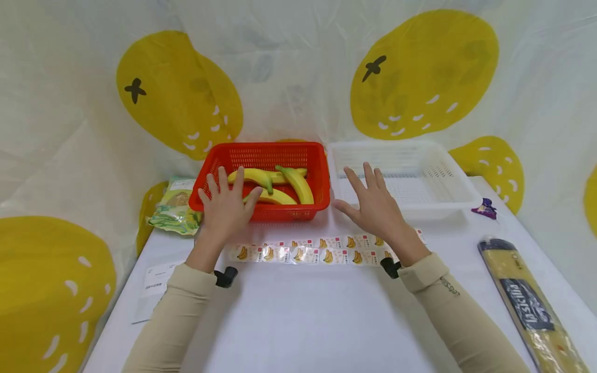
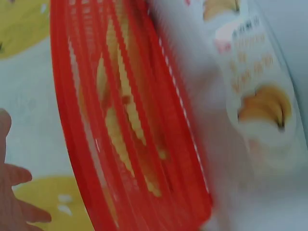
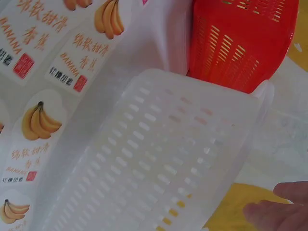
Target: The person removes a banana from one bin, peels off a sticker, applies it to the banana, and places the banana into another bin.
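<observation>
Left hand (image 1: pixel 225 206) and right hand (image 1: pixel 375 203) hover, fingers spread, empty. Yellow bananas (image 1: pixel 280 187) in the red plastic basket (image 1: pixel 219 155) ahead: light, soft-skinned, probably bruise easily; grasp mid-body.

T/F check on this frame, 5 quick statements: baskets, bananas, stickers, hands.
1. The bananas lie in the red basket. True.
2. The white basket holds a banana. False: nothing shows inside it.
3. The left hand grips a banana. False: its fingers are spread over the red basket's front rim, holding nothing.
4. A sticker strip lies on the table in front of the baskets. True.
5. The right hand pinches a sticker. False: it is open, fingers spread, near the white basket's front left corner.
</observation>
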Demonstrator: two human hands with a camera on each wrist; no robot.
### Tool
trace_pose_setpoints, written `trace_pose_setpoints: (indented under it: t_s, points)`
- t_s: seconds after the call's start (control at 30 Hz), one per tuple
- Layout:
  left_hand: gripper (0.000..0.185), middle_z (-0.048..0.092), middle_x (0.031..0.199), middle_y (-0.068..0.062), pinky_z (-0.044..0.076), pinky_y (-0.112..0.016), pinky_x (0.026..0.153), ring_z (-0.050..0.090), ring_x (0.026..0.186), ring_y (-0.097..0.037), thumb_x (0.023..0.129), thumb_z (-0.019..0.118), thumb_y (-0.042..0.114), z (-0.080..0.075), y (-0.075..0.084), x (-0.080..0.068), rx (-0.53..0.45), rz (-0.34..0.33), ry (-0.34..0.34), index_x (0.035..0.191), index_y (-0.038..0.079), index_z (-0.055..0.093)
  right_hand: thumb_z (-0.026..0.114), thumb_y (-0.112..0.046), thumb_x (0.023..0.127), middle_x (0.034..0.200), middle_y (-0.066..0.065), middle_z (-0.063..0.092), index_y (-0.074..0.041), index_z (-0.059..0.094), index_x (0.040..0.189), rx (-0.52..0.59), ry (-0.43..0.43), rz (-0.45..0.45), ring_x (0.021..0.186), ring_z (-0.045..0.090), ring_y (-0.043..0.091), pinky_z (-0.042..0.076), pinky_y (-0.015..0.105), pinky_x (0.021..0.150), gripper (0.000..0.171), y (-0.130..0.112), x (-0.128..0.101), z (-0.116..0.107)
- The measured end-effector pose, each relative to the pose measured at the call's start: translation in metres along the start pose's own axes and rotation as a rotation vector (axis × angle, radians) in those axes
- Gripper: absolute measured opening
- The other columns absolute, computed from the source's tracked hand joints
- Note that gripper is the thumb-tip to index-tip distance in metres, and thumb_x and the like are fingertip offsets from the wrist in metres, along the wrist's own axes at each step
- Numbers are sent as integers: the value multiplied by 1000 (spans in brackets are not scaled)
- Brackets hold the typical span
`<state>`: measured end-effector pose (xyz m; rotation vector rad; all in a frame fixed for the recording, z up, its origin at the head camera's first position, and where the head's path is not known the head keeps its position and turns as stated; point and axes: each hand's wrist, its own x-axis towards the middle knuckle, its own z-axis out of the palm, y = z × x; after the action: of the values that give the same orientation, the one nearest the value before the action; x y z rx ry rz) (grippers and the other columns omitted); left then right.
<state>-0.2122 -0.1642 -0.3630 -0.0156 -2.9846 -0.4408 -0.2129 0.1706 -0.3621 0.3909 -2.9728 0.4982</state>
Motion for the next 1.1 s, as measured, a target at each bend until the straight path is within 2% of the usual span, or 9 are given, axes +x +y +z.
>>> trace_pose_setpoints:
  t_s: [0.13,0.27,0.43,0.67,0.77,0.87,0.97,1.03,1.1]
  points:
    - [86,5,167,-33,10,-78,117,3,152,-59,101,40,63,-12,-31,2,-97,-92,69,165,14,10,63,-59,94,170,23,10,-26,19,164,57,15,-43,154,14,51,44,74,98,89,-8,9,2]
    - [86,13,164,-35,22,-78,113,19,147,-61,102,41,60,-18,-58,2,-161,-185,98,163,8,11,64,-56,95,169,23,17,-25,21,164,93,26,-83,152,24,50,43,72,103,87,-16,19,3]
    - [81,26,163,-31,31,-75,111,32,142,-58,104,40,50,-15,-77,1,-253,-263,85,162,2,11,65,-53,95,169,23,19,-24,22,164,121,-6,-92,150,30,49,40,69,108,86,-26,32,1]
    - [58,44,148,-38,36,-66,113,45,133,-55,107,35,22,-8,-89,3,-334,-290,80,152,-14,28,66,-48,96,170,20,17,-23,25,163,203,-73,-87,153,27,45,37,66,113,82,-41,60,7]
    - [50,50,141,-37,41,-63,111,50,126,-51,107,34,16,-6,-93,4,-383,-313,76,146,-15,39,66,-46,97,169,20,20,-22,26,162,232,-111,-99,154,26,43,38,63,114,81,-46,74,14]
    - [46,54,136,-35,42,-60,110,52,123,-48,106,37,13,-5,-94,3,-438,-314,109,142,-14,46,67,-44,97,168,18,25,-22,27,162,250,-147,-109,154,27,41,37,62,115,80,-49,86,21]
    - [46,53,139,-34,43,-57,110,53,125,-46,106,40,12,-4,-95,3,-493,-317,140,144,-13,46,67,-43,97,166,13,31,-21,27,162,256,-174,-118,153,31,37,37,58,117,79,-50,96,27]
    - [47,54,140,-31,50,-51,103,57,120,-43,108,41,15,-3,-95,3,-544,-346,130,148,-8,44,67,-42,97,165,11,34,-19,27,162,248,-183,-133,152,33,35,36,55,119,79,-50,103,31]
    - [48,55,140,-27,58,-37,89,60,111,-38,109,42,19,-1,-94,2,-597,-383,114,152,-3,42,67,-42,97,165,9,35,-18,28,162,238,-188,-146,151,35,33,35,53,120,79,-50,109,33]
